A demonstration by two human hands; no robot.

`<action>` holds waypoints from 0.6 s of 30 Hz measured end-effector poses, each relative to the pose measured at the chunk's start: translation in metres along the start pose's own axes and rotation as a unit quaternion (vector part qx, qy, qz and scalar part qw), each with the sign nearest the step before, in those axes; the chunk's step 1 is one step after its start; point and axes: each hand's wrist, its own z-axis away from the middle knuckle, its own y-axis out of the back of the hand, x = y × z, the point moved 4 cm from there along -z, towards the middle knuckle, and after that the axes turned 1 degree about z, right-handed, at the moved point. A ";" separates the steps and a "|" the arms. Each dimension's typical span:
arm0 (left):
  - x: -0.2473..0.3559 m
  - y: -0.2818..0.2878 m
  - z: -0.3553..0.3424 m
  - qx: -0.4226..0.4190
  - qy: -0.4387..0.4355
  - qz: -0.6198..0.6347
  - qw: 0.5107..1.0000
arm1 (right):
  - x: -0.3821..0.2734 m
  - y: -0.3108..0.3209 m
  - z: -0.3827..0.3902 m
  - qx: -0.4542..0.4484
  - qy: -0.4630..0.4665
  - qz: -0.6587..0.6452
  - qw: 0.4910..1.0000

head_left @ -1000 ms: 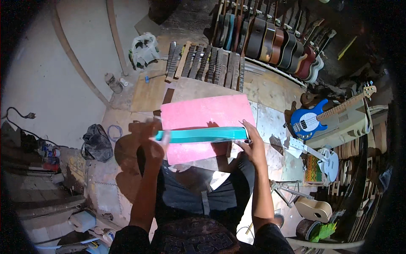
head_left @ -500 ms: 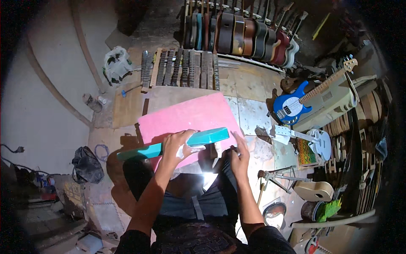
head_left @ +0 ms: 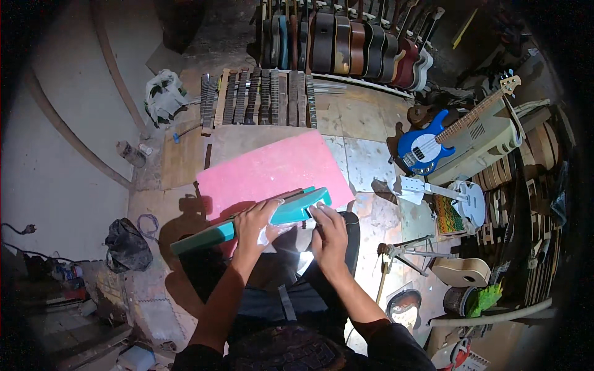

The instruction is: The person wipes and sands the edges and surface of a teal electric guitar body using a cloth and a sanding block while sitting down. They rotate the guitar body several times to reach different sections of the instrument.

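A long, glossy teal piece, shaped somewhat like a guitar neck, lies slantwise across my lap, over the near edge of a flat pink board. My left hand is wrapped around its middle, with a crumpled whitish material showing under the palm. At the thicker right end, my right hand presses bent fingertips against the teal side. Something small and whitish shows at those fingertips; its kind is too small to tell. The underside of the teal piece is hidden.
Several fretted guitar necks lie in a row beyond the board. Guitar bodies hang behind them. A blue bass guitar, a white guitar and a metal stand are at right; a black bag is at left.
My right hand has come in leftward from beside the pink board onto the teal piece's right end. My left hand keeps its hold; the teal piece has tilted slightly.
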 end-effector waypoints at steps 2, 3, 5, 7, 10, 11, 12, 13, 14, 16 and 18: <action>0.004 -0.003 -0.002 -0.005 0.002 -0.001 1.000 | 0.033 0.000 -0.002 0.034 -0.033 -0.015 0.999; 0.005 -0.002 -0.002 -0.004 0.006 -0.011 1.000 | 0.041 0.000 -0.007 0.048 -0.048 -0.025 0.997; 0.005 0.000 -0.002 0.003 0.007 -0.011 1.000 | 0.041 -0.002 -0.012 0.043 -0.060 -0.016 0.997; 0.002 0.002 -0.004 0.013 0.001 0.010 1.000 | 0.022 0.001 -0.011 0.035 -0.024 0.007 0.999; -0.002 -0.001 -0.003 0.005 0.006 0.004 1.000 | 0.010 -0.002 -0.003 0.010 0.010 0.003 1.000; 0.001 -0.001 -0.004 0.006 0.004 -0.002 1.000 | 0.022 -0.002 -0.005 0.023 -0.019 -0.006 1.000; 0.003 -0.002 -0.004 0.008 0.003 -0.008 1.000 | 0.040 -0.002 -0.010 0.035 -0.046 -0.015 0.998; 0.004 -0.002 -0.005 0.011 0.001 -0.014 1.000 | 0.054 -0.003 -0.012 0.047 -0.074 -0.025 0.996; 0.002 -0.002 -0.004 0.011 0.003 -0.012 1.000 | 0.047 -0.002 -0.014 0.041 -0.058 -0.009 0.997; -0.003 -0.001 -0.003 0.011 0.007 -0.007 1.000 | 0.028 -0.001 -0.016 0.028 -0.025 0.022 0.999; -0.003 -0.001 -0.005 0.012 0.003 0.005 1.000 | 0.001 0.000 -0.009 0.005 0.019 0.030 0.999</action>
